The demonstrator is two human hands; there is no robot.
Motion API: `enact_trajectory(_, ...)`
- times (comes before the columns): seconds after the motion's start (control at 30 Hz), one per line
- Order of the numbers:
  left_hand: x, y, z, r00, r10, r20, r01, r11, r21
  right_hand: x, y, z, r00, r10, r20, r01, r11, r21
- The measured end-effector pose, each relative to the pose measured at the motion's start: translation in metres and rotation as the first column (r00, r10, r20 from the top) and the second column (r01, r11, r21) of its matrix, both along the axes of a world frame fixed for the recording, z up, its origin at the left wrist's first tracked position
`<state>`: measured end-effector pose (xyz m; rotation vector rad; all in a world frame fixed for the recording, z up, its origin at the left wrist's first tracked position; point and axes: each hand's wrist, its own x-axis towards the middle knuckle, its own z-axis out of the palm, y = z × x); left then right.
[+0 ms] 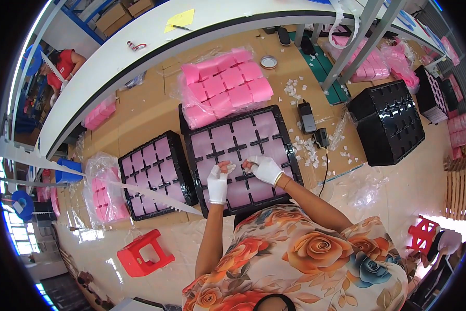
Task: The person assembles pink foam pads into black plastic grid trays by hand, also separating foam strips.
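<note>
My left hand and my right hand wear white gloves with bare fingertips. Both are held over a large black tray, whose grid of compartments is lined with pink-purple sheet. Thumb and fingers of each hand are drawn together, the two hands a short gap apart. Anything between the fingertips is too small to name. A second, similar black tray lies at the left of the first. A white notched strip runs from the left edge to beside my left forearm.
Behind the tray sits a plastic-wrapped stack of pink pieces. White scraps, a black handheld device and a cable lie at the right, beside stacked black trays. A white shelf curves across the back. A red stool stands lower left.
</note>
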<state>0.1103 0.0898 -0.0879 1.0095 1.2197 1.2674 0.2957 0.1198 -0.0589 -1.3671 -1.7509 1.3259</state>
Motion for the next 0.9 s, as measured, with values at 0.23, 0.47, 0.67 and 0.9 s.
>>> enact_trajectory(0.23,0.009,-0.041,0.007,0.987,-0.12,-0.109,0.09,0.965,-0.246,0.005,-0.035,0.004,0.991,-0.024,-0.134,0.021,0.999,-0.028)
enact_trajectory(0.47,0.012,-0.077,0.018,0.992,0.059,0.108,-0.017,0.936,-0.353,0.01,-0.068,0.005,0.996,-0.041,-0.076,0.024,0.976,-0.216)
enact_trajectory(0.67,0.003,-0.085,0.02,0.945,0.149,0.29,-0.014,0.906,-0.422,0.018,-0.071,0.007,0.955,-0.067,-0.287,-0.06,0.91,-0.41)
enact_trajectory(0.9,-0.016,-0.005,0.012,0.901,0.275,0.335,-0.191,0.946,-0.263,0.025,-0.004,-0.031,0.835,-0.343,-0.43,0.298,0.939,-0.17)
